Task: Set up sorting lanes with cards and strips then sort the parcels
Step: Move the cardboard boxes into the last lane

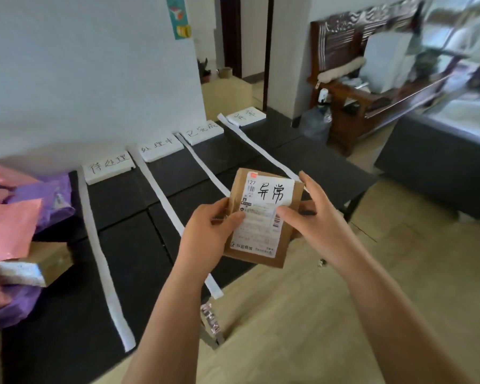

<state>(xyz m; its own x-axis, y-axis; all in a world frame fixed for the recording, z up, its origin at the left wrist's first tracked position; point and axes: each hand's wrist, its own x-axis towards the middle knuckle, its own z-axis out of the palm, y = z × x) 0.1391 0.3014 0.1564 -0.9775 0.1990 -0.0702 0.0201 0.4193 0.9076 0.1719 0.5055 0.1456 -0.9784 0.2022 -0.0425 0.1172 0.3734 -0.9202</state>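
Where the table point(139, 245) ends: open floor point(302, 314) lies near and right; bags point(14, 225) crowd the left end.
Strips point(161, 195): four, running from wall cards point(161, 149) to near edge.
Parcel point(262, 225): held above the near edge — over the right-hand strips.
Left hand point(205, 234): grips its left edge.
Right hand point(313, 217): pinches its right edge — forefinger raised.

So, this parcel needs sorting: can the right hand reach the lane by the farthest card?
Probably yes. The lane by the farthest card lies bare, and nothing stands between it and the right hand, which shares the parcel with the left hand.
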